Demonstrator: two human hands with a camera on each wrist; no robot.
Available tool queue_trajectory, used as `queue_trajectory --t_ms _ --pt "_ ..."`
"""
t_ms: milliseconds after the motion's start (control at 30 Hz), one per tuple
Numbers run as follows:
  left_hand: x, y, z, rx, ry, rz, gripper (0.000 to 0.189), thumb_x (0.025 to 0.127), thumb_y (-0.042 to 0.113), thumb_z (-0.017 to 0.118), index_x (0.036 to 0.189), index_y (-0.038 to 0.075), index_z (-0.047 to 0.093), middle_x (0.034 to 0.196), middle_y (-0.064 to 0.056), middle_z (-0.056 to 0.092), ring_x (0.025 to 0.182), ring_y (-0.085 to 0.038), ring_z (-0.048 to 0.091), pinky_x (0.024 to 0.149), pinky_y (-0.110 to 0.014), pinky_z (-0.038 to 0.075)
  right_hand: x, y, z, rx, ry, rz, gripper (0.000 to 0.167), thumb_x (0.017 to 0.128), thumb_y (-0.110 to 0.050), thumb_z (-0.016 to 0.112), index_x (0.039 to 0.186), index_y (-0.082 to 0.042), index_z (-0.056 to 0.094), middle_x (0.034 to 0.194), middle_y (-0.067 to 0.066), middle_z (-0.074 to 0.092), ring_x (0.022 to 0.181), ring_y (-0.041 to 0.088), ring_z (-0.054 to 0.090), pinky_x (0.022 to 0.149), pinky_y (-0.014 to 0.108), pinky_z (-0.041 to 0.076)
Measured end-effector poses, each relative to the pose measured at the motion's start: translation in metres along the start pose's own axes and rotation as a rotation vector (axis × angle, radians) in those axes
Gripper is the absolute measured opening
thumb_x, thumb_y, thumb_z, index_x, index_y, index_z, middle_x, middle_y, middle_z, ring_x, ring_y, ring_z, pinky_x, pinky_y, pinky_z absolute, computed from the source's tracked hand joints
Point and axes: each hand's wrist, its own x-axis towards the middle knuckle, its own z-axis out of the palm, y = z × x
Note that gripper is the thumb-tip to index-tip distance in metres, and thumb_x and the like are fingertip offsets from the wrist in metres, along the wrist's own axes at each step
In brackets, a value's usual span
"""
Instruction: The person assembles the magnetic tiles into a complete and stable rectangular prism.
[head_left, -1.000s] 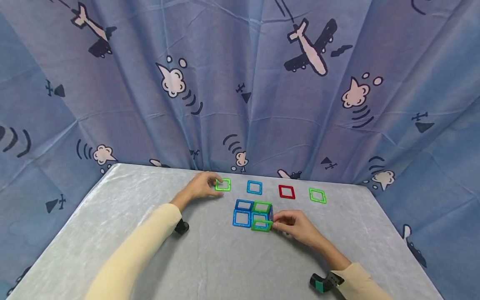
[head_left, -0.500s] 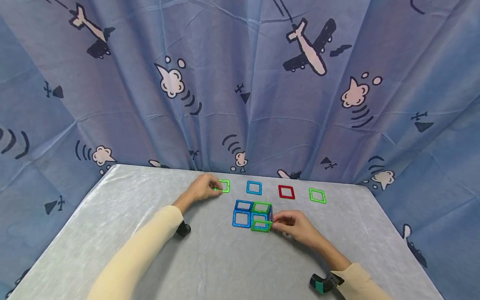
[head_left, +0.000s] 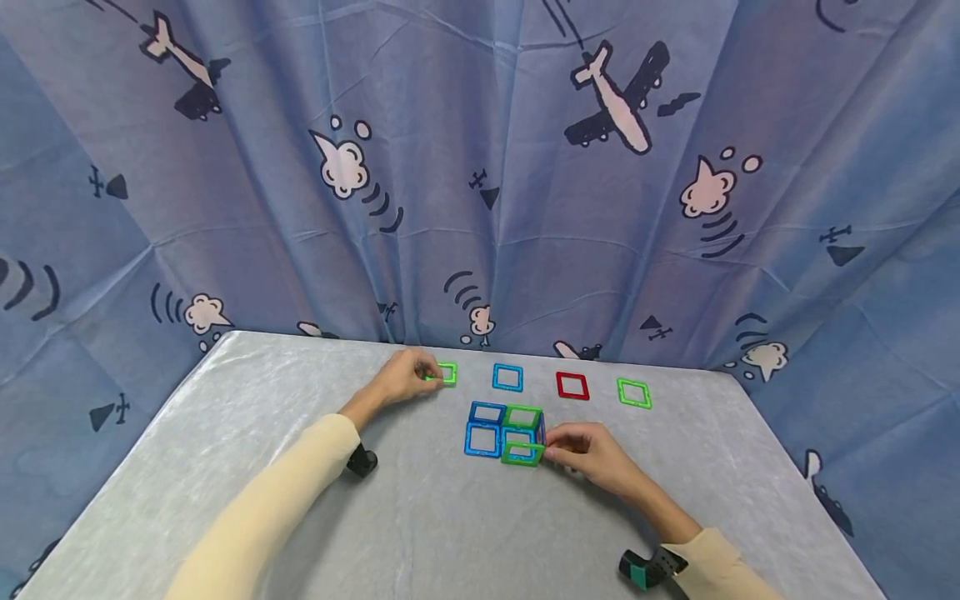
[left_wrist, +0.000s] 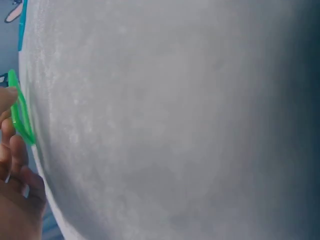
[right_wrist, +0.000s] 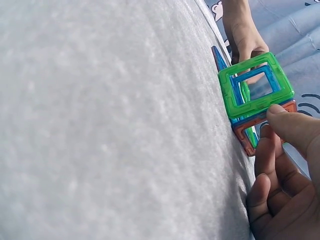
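Note:
In the head view my left hand (head_left: 405, 377) pinches a green square magnetic tile (head_left: 454, 374) at the table's far side. The left wrist view shows this green tile (left_wrist: 25, 112) tilted between thumb and fingers. My right hand (head_left: 592, 450) grips the right side of a small built piece of magnetic tiles, with blue squares (head_left: 467, 439) on its left and a standing green square (head_left: 522, 462) in front. In the right wrist view the thumb presses the edge of that green square (right_wrist: 255, 107); the fingers sit by an orange-red tile (right_wrist: 244, 142), partly hidden.
Along the far side lie a blue square tile (head_left: 496, 377), a red square tile (head_left: 559, 386) and another green square tile (head_left: 621, 392). A grey cloth covers the table (head_left: 450, 533). Behind it hangs a blue curtain (head_left: 435, 167) with printed planes.
My left hand's fingers have closed onto the green tile at the far left, and the tile has shifted slightly left. The right hand and the built piece stay in place.

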Motion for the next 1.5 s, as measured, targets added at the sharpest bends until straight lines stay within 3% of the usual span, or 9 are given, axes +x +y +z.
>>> queue_trajectory --t_ms 333,633,1033,1267,1500 --pt "-0.004 0.005 -0.017 -0.020 0.056 0.031 0.007 0.095 0.014 0.074 0.091 0.009 0.077 0.089 -0.001 0.060 0.077 -0.017 0.057 0.071 -0.036 0.049 0.000 0.001 0.001 0.003 0.003 -0.021 0.015 0.095 -0.004 0.072 0.110 -0.002 0.074 0.096 0.013 0.071 0.070 0.020 0.058 0.057 0.024 0.046" --pt "-0.008 0.010 -0.029 -0.029 0.072 0.083 0.005 0.094 0.010 0.074 0.090 0.008 0.075 0.087 0.000 0.061 0.078 -0.017 0.058 0.071 -0.036 0.049 0.000 0.002 0.001 0.008 0.007 -0.001 0.015 0.095 -0.006 0.072 0.110 -0.003 0.075 0.099 0.011 0.072 0.074 0.020 0.059 0.060 0.025 0.048" --pt "-0.025 0.016 -0.043 -0.080 -0.028 0.136 0.008 0.097 0.011 0.072 0.096 0.004 0.075 0.088 0.006 0.065 0.083 -0.016 0.061 0.073 -0.036 0.050 0.000 0.003 0.001 0.009 0.010 -0.004 0.014 0.095 -0.005 0.072 0.109 -0.003 0.075 0.097 0.012 0.072 0.073 0.019 0.059 0.060 0.024 0.048" --pt "-0.033 0.024 -0.047 -0.120 -0.062 0.188 0.006 0.096 0.010 0.072 0.097 0.005 0.076 0.089 0.006 0.067 0.083 -0.018 0.063 0.071 -0.044 0.051 -0.001 0.004 0.001 0.001 0.013 -0.004 0.015 0.095 -0.006 0.073 0.109 -0.003 0.075 0.096 0.012 0.072 0.072 0.017 0.059 0.059 0.024 0.047" --pt "-0.040 0.029 -0.049 -0.092 -0.064 0.226 0.004 0.096 0.011 0.073 0.095 0.010 0.077 0.087 0.008 0.067 0.079 -0.013 0.062 0.065 -0.034 0.050 0.000 0.003 0.001 0.004 0.012 -0.004 0.014 0.095 -0.005 0.072 0.109 -0.002 0.075 0.096 0.012 0.071 0.071 0.015 0.058 0.058 0.024 0.046"
